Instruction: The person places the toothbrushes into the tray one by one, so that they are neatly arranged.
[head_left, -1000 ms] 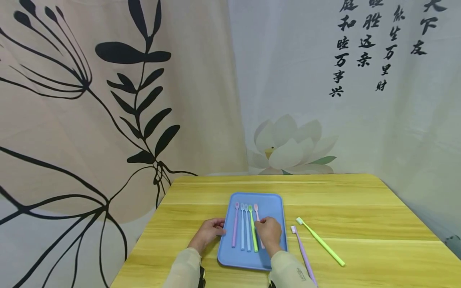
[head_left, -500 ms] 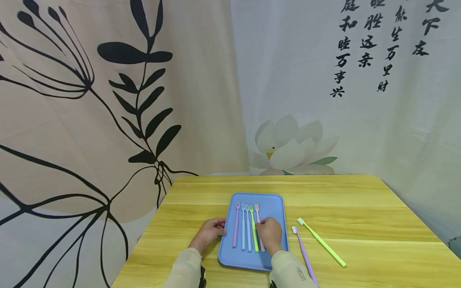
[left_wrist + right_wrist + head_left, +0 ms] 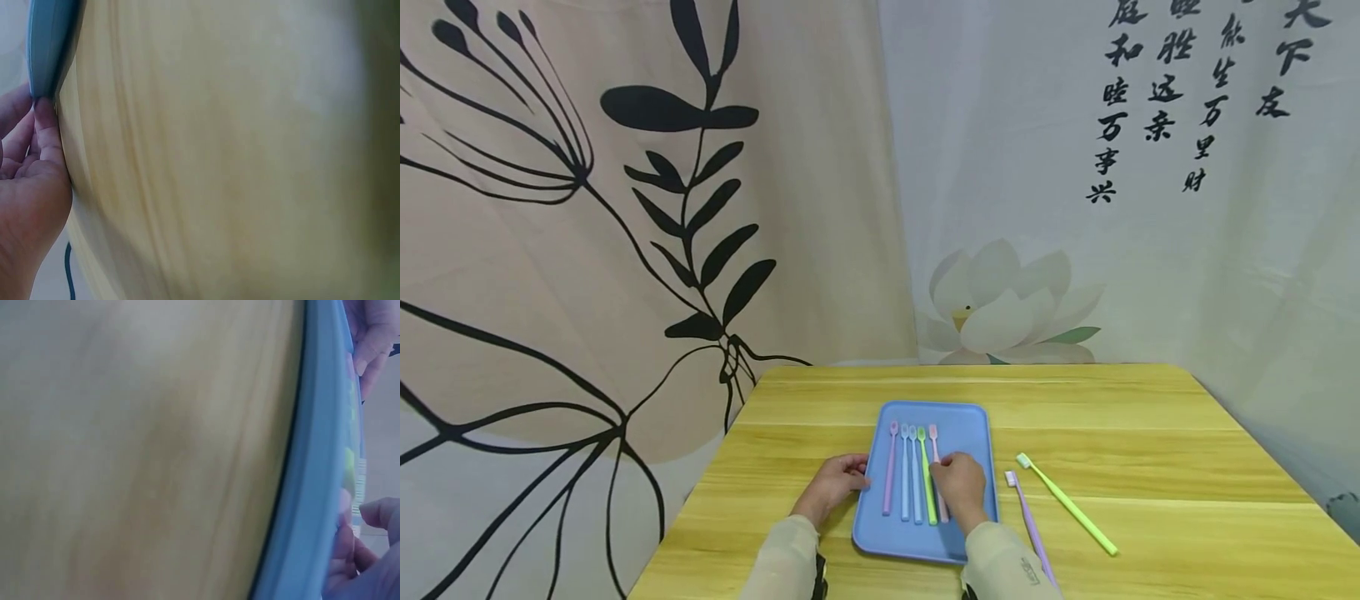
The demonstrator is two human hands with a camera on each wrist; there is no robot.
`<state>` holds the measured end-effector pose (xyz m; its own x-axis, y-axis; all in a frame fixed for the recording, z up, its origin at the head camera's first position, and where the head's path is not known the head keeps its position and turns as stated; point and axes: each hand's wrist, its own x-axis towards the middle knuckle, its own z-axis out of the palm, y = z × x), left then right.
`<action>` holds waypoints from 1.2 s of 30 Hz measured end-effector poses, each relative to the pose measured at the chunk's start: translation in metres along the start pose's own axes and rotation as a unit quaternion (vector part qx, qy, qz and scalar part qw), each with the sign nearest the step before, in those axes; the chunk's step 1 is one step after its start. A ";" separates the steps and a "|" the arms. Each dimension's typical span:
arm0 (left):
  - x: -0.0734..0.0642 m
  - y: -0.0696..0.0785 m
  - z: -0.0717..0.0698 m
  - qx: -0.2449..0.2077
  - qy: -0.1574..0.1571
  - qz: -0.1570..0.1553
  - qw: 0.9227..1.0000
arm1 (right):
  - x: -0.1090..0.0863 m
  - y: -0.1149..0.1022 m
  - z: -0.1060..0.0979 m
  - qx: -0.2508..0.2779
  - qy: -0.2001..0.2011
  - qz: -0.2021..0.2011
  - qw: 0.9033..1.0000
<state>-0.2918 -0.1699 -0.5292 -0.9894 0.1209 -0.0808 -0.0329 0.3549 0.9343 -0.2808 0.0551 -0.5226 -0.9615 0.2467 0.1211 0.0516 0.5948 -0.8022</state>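
Note:
A blue tray (image 3: 910, 550) lies on the wooden table with several toothbrushes side by side in it. From left to right they are a purple toothbrush (image 3: 891, 471), two light blue toothbrushes (image 3: 906, 475), a green toothbrush (image 3: 927, 475) and a pink toothbrush (image 3: 934, 437). My left hand (image 3: 831, 485) grips the tray's left rim between thumb and fingers, as the left wrist view also shows. Over the tray's right half, my right hand (image 3: 961, 485) pinches the pink toothbrush, covering the middle of its handle. The right wrist view shows mostly the tray's side wall (image 3: 306, 462).
Right of the tray, a second purple toothbrush (image 3: 1032, 525) lies partly behind the right sleeve (image 3: 1007, 567). A second green toothbrush (image 3: 1071, 504) lies slanted farther right on the table (image 3: 1187, 467). A printed curtain (image 3: 835, 208) hangs behind the table's back edge.

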 end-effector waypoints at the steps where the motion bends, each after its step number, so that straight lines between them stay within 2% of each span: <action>1: 0.000 0.000 0.000 0.000 -0.001 -0.001 1.000 | 0.000 0.000 0.000 0.004 -0.001 -0.001 1.000; 12: 0.002 -0.001 -0.002 0.005 0.000 0.001 1.000 | 0.002 -0.001 -0.006 0.030 -0.032 0.023 0.999; 24: 0.002 -0.002 -0.002 -0.002 0.000 0.007 1.000 | 0.010 -0.005 -0.021 0.057 -0.030 -0.038 0.997; 36: 0.004 -0.002 -0.002 -0.002 -0.002 0.014 1.000 | 0.019 -0.004 -0.049 0.054 -0.032 -0.044 0.997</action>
<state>-0.2965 -0.1721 -0.5307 -0.9894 0.1338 -0.0561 -0.0061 0.3478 0.9375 -0.2864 0.0950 -0.4883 -0.9763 0.1464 0.1597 -0.0602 0.5246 -0.8492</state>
